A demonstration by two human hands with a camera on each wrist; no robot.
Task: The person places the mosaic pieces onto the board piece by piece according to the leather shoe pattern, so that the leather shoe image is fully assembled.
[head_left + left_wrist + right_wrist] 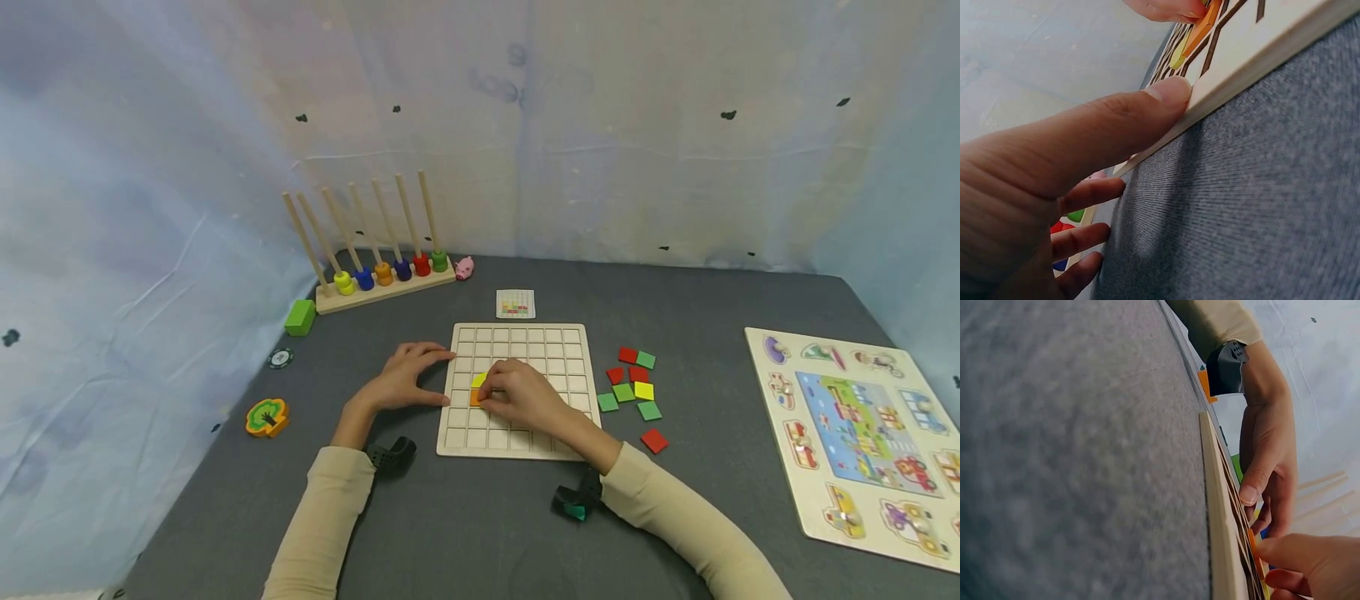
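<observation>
A wooden grid board [558, 450] lies flat on the dark table. Over its left part, my right hand [525, 398] pinches an orange square tile [474, 398] down at the grid; the fingers partly hide it. Directly beyond that tile a yellow tile [477, 381] lies on the board. My left hand [399, 379] has its fingers spread, with thumb and forefinger at the board's left edge. In the left wrist view, its thumb [1169, 94] touches the board's rim. The right thumb [1272, 550] meets the orange tile in the right wrist view.
Loose red, green and yellow tiles [623, 392] lie right of the board. A small pattern card [515, 309] sits beyond it. Back left stand a peg stacker [390, 288], a pink pig [464, 267] and a green block [300, 317]. A picture puzzle [813, 500] lies far right.
</observation>
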